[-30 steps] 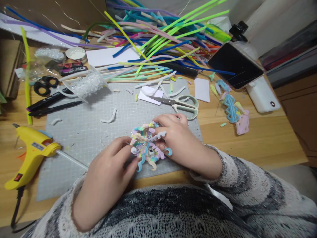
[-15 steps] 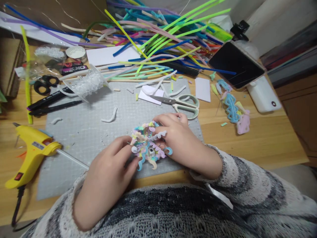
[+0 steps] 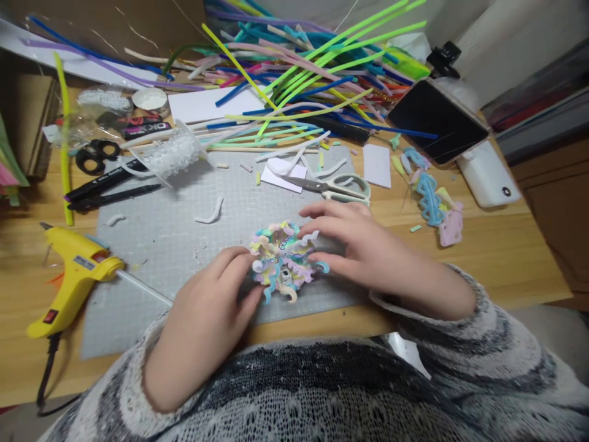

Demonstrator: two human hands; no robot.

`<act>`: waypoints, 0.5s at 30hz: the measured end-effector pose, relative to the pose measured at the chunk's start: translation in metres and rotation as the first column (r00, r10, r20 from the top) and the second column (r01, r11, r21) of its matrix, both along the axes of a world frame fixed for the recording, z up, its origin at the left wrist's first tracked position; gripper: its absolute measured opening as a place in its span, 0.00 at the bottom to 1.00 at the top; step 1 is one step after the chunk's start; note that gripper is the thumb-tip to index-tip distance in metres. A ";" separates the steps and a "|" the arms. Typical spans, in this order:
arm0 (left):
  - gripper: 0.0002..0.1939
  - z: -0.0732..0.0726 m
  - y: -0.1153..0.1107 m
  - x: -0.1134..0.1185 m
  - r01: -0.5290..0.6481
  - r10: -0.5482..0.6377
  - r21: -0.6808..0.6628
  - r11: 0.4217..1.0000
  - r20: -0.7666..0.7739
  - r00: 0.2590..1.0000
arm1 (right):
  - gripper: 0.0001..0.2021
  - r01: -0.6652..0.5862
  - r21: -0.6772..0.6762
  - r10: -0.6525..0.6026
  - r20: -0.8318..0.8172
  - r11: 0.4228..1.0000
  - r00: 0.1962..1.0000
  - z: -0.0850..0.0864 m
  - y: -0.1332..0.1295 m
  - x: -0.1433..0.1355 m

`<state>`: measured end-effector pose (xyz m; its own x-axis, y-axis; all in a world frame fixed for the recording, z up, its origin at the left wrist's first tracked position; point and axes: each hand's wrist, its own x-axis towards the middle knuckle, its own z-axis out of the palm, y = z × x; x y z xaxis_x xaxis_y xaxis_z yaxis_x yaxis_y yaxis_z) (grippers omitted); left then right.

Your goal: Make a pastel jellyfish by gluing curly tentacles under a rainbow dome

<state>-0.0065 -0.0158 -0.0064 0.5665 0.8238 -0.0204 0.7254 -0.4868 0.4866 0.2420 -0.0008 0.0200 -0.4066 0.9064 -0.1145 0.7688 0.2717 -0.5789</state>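
A pastel ornament (image 3: 283, 261) of curled pipe-cleaner pieces, with wavy blue, lilac and cream strands, lies at the front of the grey cutting mat (image 3: 161, 245). My left hand (image 3: 214, 307) grips its left edge between thumb and fingers. On the other side, my right hand (image 3: 363, 245) has its fingers spread apart; the fingertips are beside the ornament's right edge, and whether they touch it is hard to tell. Behind my right hand lie green-handled scissors (image 3: 343, 187), partly on a small white card.
A yellow glue gun (image 3: 76, 276) lies at the left, its clear stick pointing at my left forearm. Pipe cleaners (image 3: 313, 67) heap at the back. A spool of clear beads (image 3: 170, 153), black pens (image 3: 110, 187), a phone (image 3: 439, 120) and a blue-and-pink braided piece (image 3: 430, 196) surround the mat.
My right hand has moved right and opened away from the ornament. My left hand stays at its left edge. The view has shifted slightly.
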 end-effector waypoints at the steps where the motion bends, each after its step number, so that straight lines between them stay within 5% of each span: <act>1: 0.11 0.001 0.000 0.000 0.004 -0.004 -0.001 1.000 0.000 1.000 | 0.10 0.021 0.008 -0.021 -0.021 1.000 1.000 0.003 -0.002 0.005; 10: 0.12 0.000 0.004 0.001 -0.020 0.020 0.007 1.000 0.041 0.999 | 0.04 0.223 0.177 -0.190 -0.185 0.959 0.964 0.004 -0.038 0.018; 15: 0.10 0.012 -0.003 -0.028 -0.177 0.166 0.158 0.971 0.077 0.983 | 0.02 0.278 0.238 -0.199 -0.307 0.931 0.930 0.002 -0.063 0.018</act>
